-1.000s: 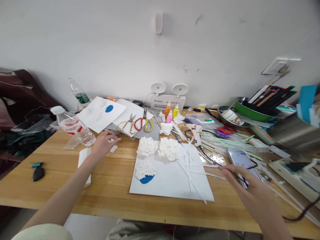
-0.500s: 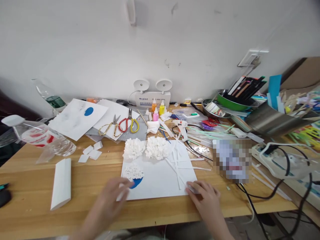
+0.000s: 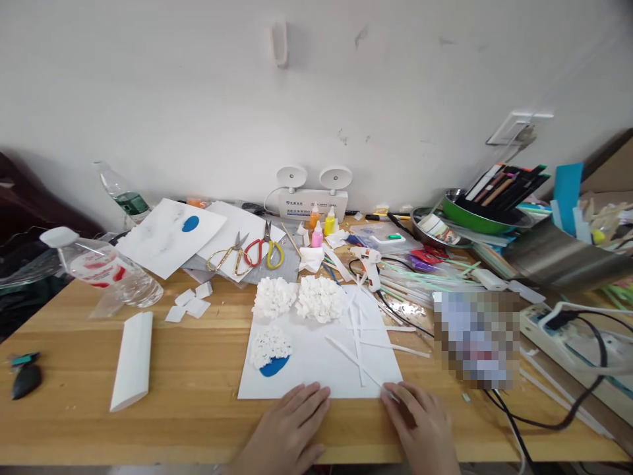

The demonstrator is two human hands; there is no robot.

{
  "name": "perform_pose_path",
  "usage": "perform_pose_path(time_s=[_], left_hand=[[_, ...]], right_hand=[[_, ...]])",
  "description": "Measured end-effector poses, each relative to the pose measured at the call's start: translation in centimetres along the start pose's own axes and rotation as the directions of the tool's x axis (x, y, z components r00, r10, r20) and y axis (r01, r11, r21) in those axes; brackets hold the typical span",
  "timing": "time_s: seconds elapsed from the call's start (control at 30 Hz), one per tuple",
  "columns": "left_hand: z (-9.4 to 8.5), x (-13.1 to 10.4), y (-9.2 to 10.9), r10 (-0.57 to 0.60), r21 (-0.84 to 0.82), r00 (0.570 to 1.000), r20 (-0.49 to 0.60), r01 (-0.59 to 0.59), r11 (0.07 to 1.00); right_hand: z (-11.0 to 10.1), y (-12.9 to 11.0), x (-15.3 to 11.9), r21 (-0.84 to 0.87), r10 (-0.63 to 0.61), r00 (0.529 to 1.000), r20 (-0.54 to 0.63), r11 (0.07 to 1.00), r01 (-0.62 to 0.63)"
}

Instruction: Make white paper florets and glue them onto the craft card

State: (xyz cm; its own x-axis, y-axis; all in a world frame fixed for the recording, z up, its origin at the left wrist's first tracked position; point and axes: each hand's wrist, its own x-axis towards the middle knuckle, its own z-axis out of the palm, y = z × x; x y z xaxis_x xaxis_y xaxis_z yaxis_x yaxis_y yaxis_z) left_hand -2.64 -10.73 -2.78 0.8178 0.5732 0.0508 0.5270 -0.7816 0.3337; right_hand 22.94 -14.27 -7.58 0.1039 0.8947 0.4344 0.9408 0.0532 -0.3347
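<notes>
Both hands lie palm down at the near edge of the table (image 3: 198, 422), fingers pointing away from the body. Left hand (image 3: 289, 429) flat, fingers together, tips touching the near edge of the white sheet (image 3: 321, 363); it holds nothing. Right hand (image 3: 420, 429) flat too, fingers loosely spread, index tip on the sheet's near right corner where a thin paper strip (image 3: 366, 369) ends (whether it pinches the strip, cannot tell).

The sheet sits mid-table, close to the near edge, slightly skewed. On it: a blue oval patch (image 3: 274, 366) half covered by a white crumpled cluster (image 3: 271, 344); two bigger white tufts (image 3: 297, 298) at its far edge; loose strips crossing its right half.

Bare wood left of the sheet as far as a white folded card (image 3: 132, 359). Right side crowded: cables (image 3: 544, 415), power strip (image 3: 583, 336). Scissors (image 3: 247, 254) and a glue gun (image 3: 368, 264) lie beyond the sheet.
</notes>
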Motion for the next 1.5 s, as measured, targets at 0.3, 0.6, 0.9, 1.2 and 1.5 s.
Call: perform_pose_path(time_s=[0.3,0.6,0.9,1.2,1.5], left_hand=[[-1.7,0.5,0.2,-0.031,-0.083,1.000,0.001,0.031,0.996],[-5.5,5.5,-0.2,-0.012,-0.167,0.952,-0.305,-0.041,0.985],[-8.3,10.7,-4.2,-0.227,-0.244,0.889,-0.399,0.136,0.960],[-7.1,8.9,-6.9,-0.471,-0.489,0.782,-0.408,0.248,0.836],[-6.7,9.1,-6.8,-0.511,-0.619,0.789,-0.340,0.222,0.754]], right_hand=[[-0.1,0.3,0.3,0.066,-0.018,1.000,-0.012,0.998,0.019],[-3.1,-3.9,6.5,0.413,-0.229,0.951,0.209,0.902,0.126],[-2.0,-8.0,16.3,0.629,-0.291,0.941,0.176,0.768,0.120],[1.9,-8.4,18.4,0.780,-0.264,0.912,0.314,0.619,-0.090],[3.3,-8.0,16.0,0.821,-0.142,0.867,0.478,0.422,-0.384]])
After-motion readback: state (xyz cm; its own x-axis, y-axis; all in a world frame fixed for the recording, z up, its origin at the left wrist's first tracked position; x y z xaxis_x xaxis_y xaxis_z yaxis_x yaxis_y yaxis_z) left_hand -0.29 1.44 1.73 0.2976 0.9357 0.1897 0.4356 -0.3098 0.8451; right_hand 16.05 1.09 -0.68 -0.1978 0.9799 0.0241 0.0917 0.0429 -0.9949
